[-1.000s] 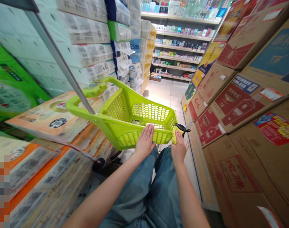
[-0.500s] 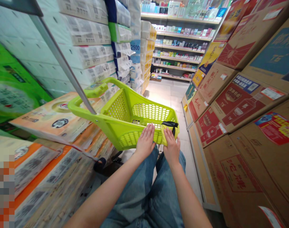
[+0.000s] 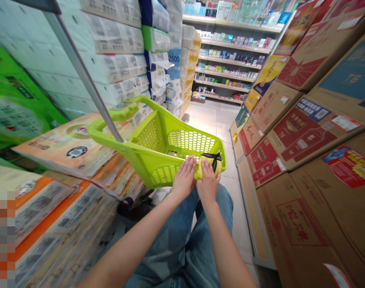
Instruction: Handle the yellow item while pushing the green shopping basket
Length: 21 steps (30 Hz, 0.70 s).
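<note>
A lime-green wheeled shopping basket with perforated sides stands tilted in front of my knees. My left hand rests on its near rim, fingers stretched out and close together. Beside it, my right hand holds a small soft yellow bundle with black trim against the same rim near the basket's right end. What the bundle is exactly I cannot tell. My fingers cover part of it. A few small items lie inside the basket, too indistinct to name.
Stacked tissue packs rise on the left, with orange-and-white packs low beside the basket's metal pull handle. Cardboard cartons line the right. Ahead, the tiled aisle leads to shelves of goods.
My right hand has slid left along the rim with the yellow bundle, closer to my left hand. My left hand and the basket have hardly moved.
</note>
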Tool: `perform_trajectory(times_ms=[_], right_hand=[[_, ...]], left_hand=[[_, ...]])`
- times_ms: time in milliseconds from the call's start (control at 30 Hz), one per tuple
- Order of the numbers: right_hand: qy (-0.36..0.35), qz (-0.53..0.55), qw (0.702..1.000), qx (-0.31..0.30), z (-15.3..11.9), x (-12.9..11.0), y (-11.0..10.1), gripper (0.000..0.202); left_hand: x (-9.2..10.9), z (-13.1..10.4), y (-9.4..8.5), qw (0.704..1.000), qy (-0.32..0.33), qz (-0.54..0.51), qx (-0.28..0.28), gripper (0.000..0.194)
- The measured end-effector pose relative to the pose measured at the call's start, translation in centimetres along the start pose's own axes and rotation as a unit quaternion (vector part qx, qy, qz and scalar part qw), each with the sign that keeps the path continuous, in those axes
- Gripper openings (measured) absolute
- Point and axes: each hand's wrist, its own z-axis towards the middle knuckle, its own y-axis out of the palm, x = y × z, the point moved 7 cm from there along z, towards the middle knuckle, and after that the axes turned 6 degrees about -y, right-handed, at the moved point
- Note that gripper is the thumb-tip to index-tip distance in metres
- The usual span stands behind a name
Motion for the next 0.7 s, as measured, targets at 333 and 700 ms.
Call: perform_trajectory(times_ms=[333,700], right_hand=[[-0.025,0.035,0.999,0.019,-1.5,5.8,-1.2,0.084],[0.059,0.056,0.995,0.059,-1.0,5.2,-0.6,0.081]], left_hand=[[0.3,0.2,-0.3,1.000,-0.016,0.005,0.015,0.067],[0.2,0.2,-0.3,1.000,-0.017,0.007,0.011,0.067]])
